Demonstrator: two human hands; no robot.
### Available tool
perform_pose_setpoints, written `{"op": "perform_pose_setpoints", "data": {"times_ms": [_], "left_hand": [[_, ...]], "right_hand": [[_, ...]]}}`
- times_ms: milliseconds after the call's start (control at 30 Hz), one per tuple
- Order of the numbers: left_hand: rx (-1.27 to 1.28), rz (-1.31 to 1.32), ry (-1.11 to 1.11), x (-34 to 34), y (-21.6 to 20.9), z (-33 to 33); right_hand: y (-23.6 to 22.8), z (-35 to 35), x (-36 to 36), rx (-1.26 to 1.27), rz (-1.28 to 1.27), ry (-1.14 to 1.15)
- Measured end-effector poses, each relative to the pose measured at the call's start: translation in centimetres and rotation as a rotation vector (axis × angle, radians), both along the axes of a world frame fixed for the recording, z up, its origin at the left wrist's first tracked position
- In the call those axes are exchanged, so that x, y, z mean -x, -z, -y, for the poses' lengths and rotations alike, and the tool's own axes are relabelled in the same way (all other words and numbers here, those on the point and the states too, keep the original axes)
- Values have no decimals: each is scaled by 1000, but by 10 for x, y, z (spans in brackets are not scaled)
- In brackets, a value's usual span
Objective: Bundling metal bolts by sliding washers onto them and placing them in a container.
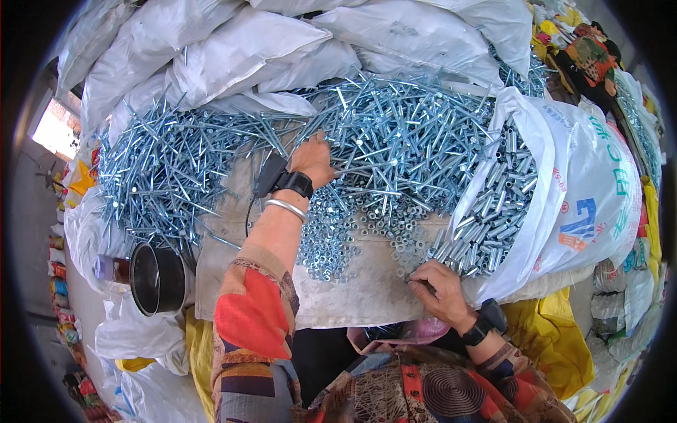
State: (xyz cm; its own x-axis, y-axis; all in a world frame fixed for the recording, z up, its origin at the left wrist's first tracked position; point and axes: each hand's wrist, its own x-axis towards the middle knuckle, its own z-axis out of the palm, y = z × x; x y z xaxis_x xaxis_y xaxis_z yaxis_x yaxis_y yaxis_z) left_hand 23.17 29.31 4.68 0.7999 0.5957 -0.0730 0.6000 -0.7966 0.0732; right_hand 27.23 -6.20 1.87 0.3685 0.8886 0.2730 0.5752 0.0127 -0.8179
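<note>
My left hand [314, 161] reaches across to the near edge of a heap of long silvery bolts [395, 134], its fingers curled among the shanks. What those fingers grip is hidden. My right hand [443, 290] is low at the right, thumb and fingertips pinched together over the cloth. Anything in that pinch is too small to name. Just beyond it lie small washers [407, 247] and short metal sleeves [493, 218], which spill from the mouth of a white woven sack [592, 183]. Small nuts [326, 236] are heaped between my two arms.
A second bolt heap [166, 169] spreads at the left. Below it stands a dark round pot [156, 278], beside a small jar [113, 268]. Full white sacks [247, 53] wall off the far side. A beige cloth [352, 299] covers the work surface; yellow sacking [553, 338] hangs at the right.
</note>
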Motion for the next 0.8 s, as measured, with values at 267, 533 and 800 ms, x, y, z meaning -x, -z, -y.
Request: {"op": "perform_pose_setpoints", "data": {"times_ms": [267,533,800], "left_hand": [[167,-81,-112,1,-12,7],[113,-76,-74,6,-21,5],[37,-83,3,10,-20,9]], "right_hand": [[-1,0,1,23,16,24],[4,-1,4,2,-8,22],[3,-3,5,-12,-6,52]]}}
